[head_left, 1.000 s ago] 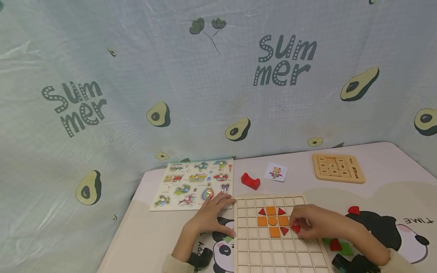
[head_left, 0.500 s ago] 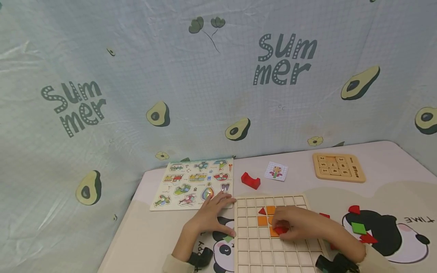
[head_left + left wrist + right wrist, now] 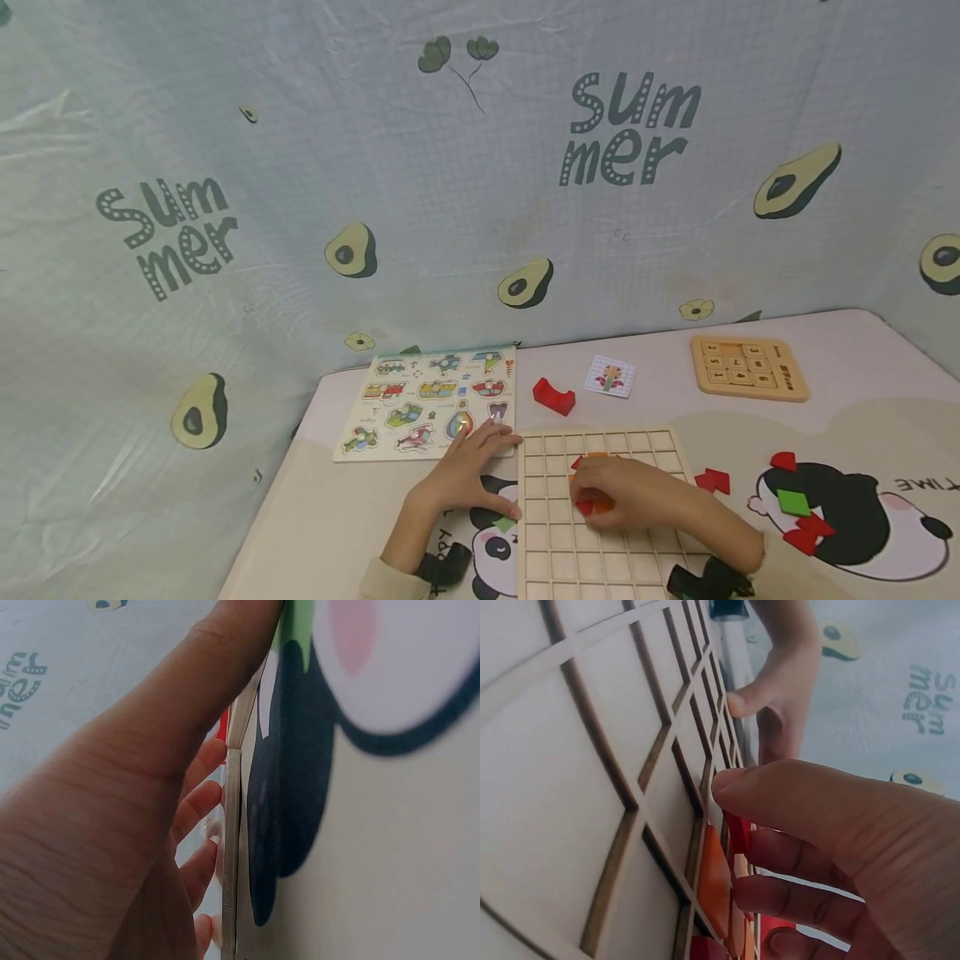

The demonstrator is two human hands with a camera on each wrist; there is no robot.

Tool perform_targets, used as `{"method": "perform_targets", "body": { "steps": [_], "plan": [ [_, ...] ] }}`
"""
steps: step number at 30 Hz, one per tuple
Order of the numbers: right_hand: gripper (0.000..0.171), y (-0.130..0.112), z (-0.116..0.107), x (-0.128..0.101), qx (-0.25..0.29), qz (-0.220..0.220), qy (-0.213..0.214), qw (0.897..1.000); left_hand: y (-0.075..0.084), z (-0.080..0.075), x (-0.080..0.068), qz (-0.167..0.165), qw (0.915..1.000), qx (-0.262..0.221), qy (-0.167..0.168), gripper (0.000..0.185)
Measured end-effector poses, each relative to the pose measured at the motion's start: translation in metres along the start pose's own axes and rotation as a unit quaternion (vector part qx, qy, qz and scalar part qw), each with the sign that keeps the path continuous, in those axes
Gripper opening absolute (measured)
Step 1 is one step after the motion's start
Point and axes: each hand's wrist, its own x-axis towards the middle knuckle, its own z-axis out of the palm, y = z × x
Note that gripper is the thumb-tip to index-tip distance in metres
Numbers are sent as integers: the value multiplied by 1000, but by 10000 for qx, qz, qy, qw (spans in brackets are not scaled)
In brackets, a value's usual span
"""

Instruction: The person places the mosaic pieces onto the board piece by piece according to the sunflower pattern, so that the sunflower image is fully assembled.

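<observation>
Red triangular wooden tile (image 3: pixel 585 507) pinched over the pale wooden grid board (image 3: pixel 600 567).
The right hand (image 3: pixel 615 493) curled its fingers round that tile among the orange pieces; the left hand (image 3: pixel 467 475) lay flat and relaxed, steadying the board's left edge.

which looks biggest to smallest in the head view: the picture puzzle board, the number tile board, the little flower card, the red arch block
1. picture puzzle board
2. number tile board
3. and 4. flower card and red arch block: they look much alike, so no ranking.

All four lie at a similar depth on the table, so nearness changes little.
</observation>
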Motion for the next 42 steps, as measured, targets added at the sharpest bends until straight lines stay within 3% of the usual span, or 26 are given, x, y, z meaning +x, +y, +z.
{"method": "perform_targets", "body": {
  "steps": [42],
  "plan": [
    [12, 5, 0, -2, 147, 6, 120, 9998, 3, -2, -1, -63, 9999, -89, -12, 92]
  ]
}}
